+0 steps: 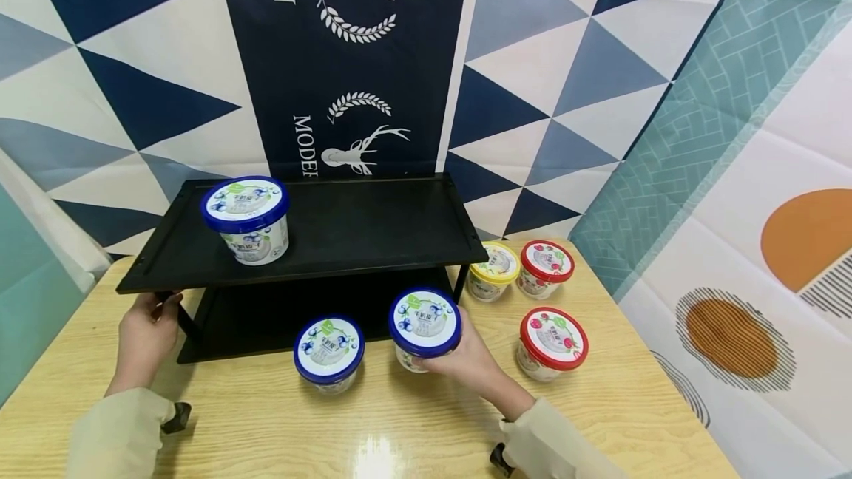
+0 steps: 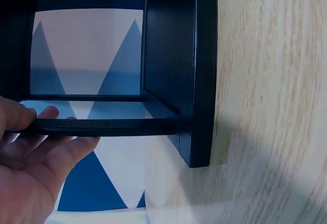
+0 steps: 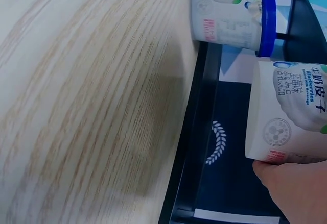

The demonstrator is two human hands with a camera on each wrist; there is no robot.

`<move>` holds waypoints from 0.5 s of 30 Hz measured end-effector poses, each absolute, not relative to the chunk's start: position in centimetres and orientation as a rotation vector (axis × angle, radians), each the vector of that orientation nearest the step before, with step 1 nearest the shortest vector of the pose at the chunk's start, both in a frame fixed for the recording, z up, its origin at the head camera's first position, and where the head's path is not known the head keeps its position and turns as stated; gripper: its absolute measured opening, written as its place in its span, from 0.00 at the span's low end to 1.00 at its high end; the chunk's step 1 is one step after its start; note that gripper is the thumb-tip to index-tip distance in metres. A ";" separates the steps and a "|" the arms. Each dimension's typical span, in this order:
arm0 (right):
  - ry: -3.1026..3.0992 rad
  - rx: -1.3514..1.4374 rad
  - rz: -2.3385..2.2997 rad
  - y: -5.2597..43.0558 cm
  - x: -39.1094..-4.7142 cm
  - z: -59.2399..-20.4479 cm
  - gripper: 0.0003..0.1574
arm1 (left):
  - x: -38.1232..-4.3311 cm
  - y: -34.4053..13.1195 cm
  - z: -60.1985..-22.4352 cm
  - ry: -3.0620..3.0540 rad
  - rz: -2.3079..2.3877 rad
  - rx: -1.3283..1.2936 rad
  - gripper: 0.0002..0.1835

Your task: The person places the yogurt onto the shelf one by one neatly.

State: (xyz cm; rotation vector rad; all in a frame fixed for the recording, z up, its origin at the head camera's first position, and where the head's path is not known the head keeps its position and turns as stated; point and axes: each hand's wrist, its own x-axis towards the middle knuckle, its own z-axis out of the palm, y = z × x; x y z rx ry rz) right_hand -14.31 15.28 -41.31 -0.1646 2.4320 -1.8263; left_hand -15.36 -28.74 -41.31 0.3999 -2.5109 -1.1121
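Observation:
A black two-tier rack stands on the table. My left hand grips its front left post, thumb on one side and fingers on the other, as the left wrist view shows. With my right hand I hold a blue-lidded blueberry tub by its side, in front of the rack's lower tier. In the right wrist view this tub appears raised off the table; its lid is out of frame. To its left a second blueberry tub sits on the table. A third blueberry tub rests on the upper tier's left part.
Right of the rack stand a yellow-lidded tub and a red-lidded tub. Another red-lidded tub is nearer the front, right of my right hand. A patterned cloth hangs behind the wooden table.

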 end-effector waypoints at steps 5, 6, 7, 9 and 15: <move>2.396 -0.190 -1.869 15.2 -14.1 -40.9 0.59 | -15.4 -28.8 -41.4 -2.510 -1.107 0.404 0.20; 2.393 -0.196 -1.870 15.2 -14.1 -40.7 0.58 | -15.4 -28.8 -41.3 -2.511 -1.104 0.407 0.20; 2.388 -0.200 -1.870 15.2 -14.0 -40.7 0.58 | -15.3 -28.8 -41.4 -2.509 -1.110 0.406 0.20; 2.386 -0.212 -1.866 15.1 -14.0 -40.5 0.57 | -15.3 -28.8 -41.4 -2.507 -1.111 0.414 0.20; 2.393 -0.237 -1.867 14.9 -13.7 -40.2 0.57 | -15.3 -28.8 -41.4 -2.510 -1.110 0.419 0.20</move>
